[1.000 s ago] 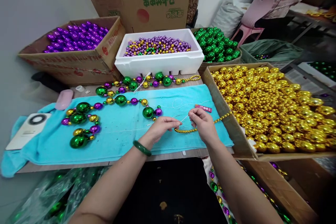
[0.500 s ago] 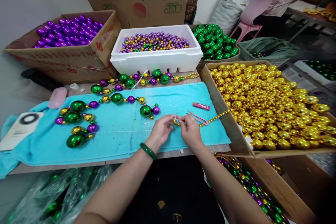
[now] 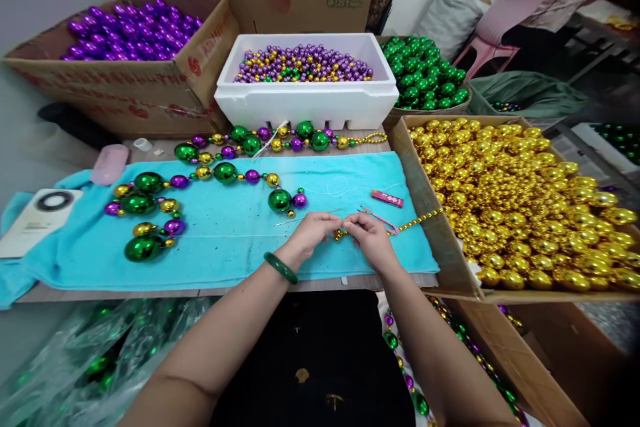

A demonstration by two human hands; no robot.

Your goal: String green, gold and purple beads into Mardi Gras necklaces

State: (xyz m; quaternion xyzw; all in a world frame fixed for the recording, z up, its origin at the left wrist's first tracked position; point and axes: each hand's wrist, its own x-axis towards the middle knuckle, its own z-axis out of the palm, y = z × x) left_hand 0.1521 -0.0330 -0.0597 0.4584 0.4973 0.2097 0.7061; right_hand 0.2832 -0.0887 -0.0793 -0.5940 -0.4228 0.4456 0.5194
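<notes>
My left hand is closed in a pinch on a white thread, which runs across the blue towel from the strung beads at left. Its fingertips meet those of my right hand, also pinched; what lies between the right fingers is too small to make out. Just under the fingertips is one end of a gold bead chain, which stretches right to the carton edge. Beside my right hand lie pink thread snips. A string of green, purple and gold beads curves over the towel, and a needle lies near my left hand.
The blue towel covers the table. A carton of gold beads stands at right. Behind are a white foam box, a carton of purple beads and green beads. A dark pink lighter-like object lies on the towel.
My hands have come together, fingertips now touching where a small gap showed before. The head view has shifted slightly, moving the table contents within the picture.
</notes>
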